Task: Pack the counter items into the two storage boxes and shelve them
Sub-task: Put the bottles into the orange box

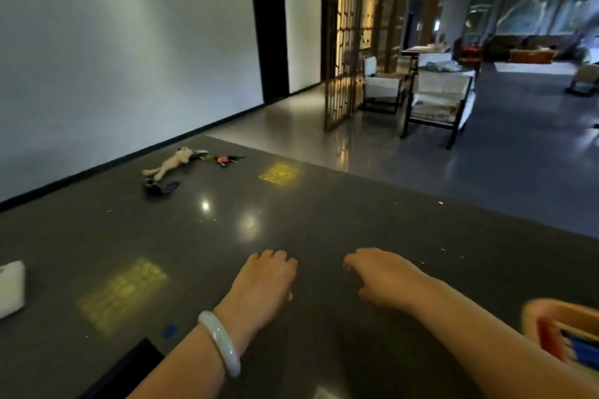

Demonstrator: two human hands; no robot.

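Note:
My left hand (264, 278) and my right hand (381, 275) hover over the dark counter (324, 223), fingers loosely curled downward, holding nothing. Far across the counter on the left lies a beige plush toy (170, 163). Beside it lie keys with a red tag (227, 159) and a dark blue item (160, 188). An orange storage box (557, 330), blurred, shows at the right edge with something blue inside. A white object (11, 288) sits at the left edge.
A dark flat thing (129, 369) lies at the counter's near edge by my left forearm. Beyond the counter the floor runs to white chairs (437, 97), a wooden lattice screen (350, 42) and a white wall (129, 58) on the left.

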